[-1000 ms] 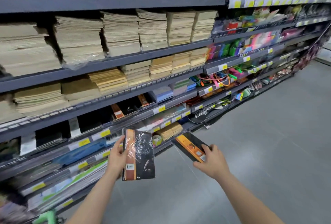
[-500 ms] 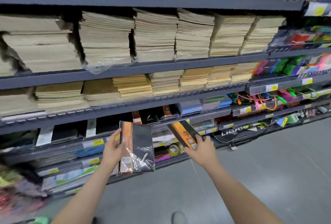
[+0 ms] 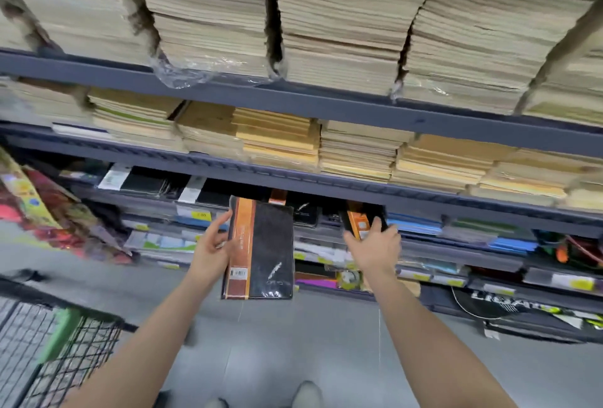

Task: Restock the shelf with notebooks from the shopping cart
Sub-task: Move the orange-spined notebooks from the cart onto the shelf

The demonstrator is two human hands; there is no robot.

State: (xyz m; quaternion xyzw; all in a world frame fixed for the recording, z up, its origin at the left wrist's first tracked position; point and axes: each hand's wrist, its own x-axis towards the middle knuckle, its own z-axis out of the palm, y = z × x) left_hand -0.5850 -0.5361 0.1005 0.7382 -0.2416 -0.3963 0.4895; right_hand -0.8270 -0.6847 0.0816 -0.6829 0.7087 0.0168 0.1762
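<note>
My left hand [image 3: 212, 248] holds a black notebook with an orange spine band [image 3: 264, 251] upright by its left edge, in front of the shelf. My right hand [image 3: 375, 244] grips a second black and orange notebook [image 3: 359, 221] and holds it at the mouth of the dark shelf level [image 3: 326, 186], where similar black notebooks [image 3: 303, 212] lie. The far end of that second notebook is hidden in the shelf's shadow. The wire shopping cart [image 3: 65, 349] stands at the lower left.
Tall stacks of tan exercise books [image 3: 342, 32] fill the two upper shelves. Lower levels hold coloured folders [image 3: 509, 241] and yellow price tags. Colourful packs [image 3: 42, 212] lean at the left. Grey floor and my shoes [image 3: 303, 394] are below.
I have stepped closer to the shelf. Both hands have risen towards the dark shelf level, and the right hand's notebook now reaches its opening. The cart has come into view.
</note>
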